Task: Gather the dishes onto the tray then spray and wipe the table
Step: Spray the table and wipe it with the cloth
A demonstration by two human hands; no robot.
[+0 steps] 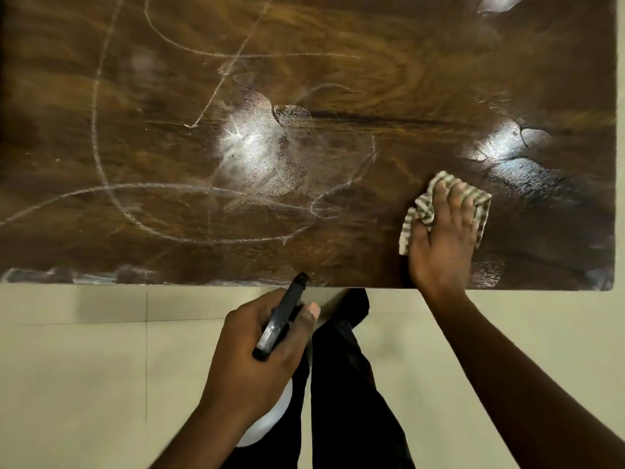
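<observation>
The dark wooden table fills the upper part of the head view, marked with pale chalky curves and wet streaks. My right hand lies flat near the table's front right, pressing a striped cloth onto the surface. My left hand hangs below the table's front edge and grips a spray bottle with a black trigger head; its white body shows under my wrist. No dishes or tray are in view.
The table's front edge runs across the middle, with its right corner at the far right. Below it lies a pale tiled floor. My dark trouser legs stand close to the edge.
</observation>
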